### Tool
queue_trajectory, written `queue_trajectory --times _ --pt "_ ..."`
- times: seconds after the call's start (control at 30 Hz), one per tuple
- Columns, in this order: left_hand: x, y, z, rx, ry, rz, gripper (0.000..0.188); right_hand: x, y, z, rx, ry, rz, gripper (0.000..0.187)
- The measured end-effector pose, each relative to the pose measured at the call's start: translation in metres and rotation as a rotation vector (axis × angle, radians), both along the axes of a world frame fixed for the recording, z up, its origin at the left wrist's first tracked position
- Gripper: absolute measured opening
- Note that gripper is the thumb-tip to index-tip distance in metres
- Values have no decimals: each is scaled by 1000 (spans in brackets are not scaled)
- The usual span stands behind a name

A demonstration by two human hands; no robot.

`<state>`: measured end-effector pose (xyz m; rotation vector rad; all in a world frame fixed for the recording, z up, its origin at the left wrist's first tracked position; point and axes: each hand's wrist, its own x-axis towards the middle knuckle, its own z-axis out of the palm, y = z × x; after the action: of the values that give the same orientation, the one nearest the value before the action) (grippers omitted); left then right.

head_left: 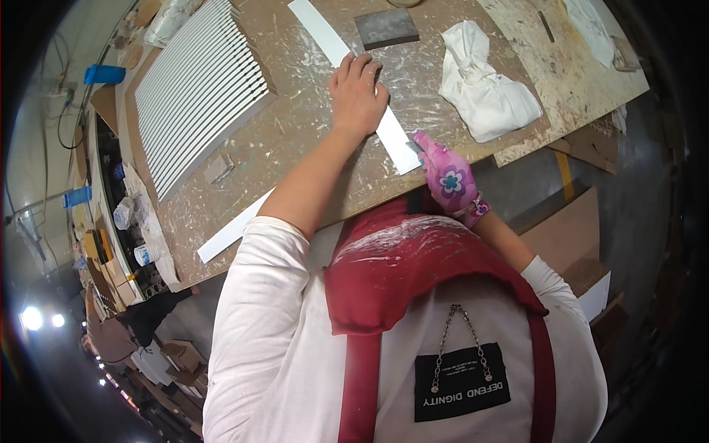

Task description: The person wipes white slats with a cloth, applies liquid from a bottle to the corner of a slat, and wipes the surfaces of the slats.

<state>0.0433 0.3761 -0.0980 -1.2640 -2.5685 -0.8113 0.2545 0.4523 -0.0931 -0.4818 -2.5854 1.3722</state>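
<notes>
Head view, white strip (397, 144): on the table (292, 96) before you, slanting from far left to near right.
Your left hand (358, 96): over the strip's middle, fingers unclenched across it.
Your gloved right hand (447, 179): nearer, just right of the strip's near end; can't tell whether its fingers grasp anything.

The left hand (359, 97) lies across a white strip (396, 142) on the surface (292, 151); the gloved right hand (446, 176) is at its near end.
</notes>
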Motion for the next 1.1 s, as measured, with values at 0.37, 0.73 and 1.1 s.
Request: queue_trajectory --times 0.37,0.73,1.1 --pt "-2 0 -1 8 -6 -5 36 1 1 4 -198 -163 -47 38" --pt "-1 0 1 -6 -26 -6 36 -2 -11 25 -747 -82 -253 36" --pt "0 -2 3 -14 -28 8 37 -2 -9 11 26 10 -70 29"
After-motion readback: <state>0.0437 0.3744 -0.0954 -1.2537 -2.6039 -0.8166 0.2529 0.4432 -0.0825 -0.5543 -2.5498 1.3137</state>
